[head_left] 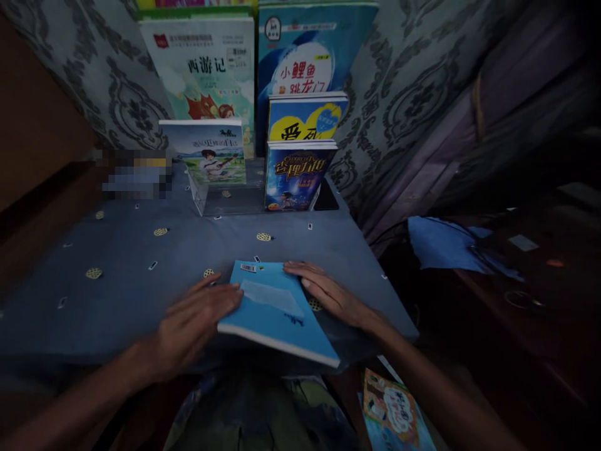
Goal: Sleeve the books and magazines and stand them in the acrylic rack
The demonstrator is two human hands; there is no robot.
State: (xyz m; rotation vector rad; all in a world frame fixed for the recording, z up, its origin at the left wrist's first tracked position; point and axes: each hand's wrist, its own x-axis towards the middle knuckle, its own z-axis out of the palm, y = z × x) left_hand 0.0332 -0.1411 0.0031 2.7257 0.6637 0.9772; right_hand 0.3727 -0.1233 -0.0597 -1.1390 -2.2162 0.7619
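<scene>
Blue book (277, 313) under flat fingers (225, 294)

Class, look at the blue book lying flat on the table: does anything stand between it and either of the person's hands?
Nothing visible does. The left hand rests against the left edge of the blue book, and the right hand lies on its right side, both touching it directly.

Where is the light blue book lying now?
The light blue book lies flat at the near edge of the table, between the left hand and the right hand, which both touch it.
</scene>
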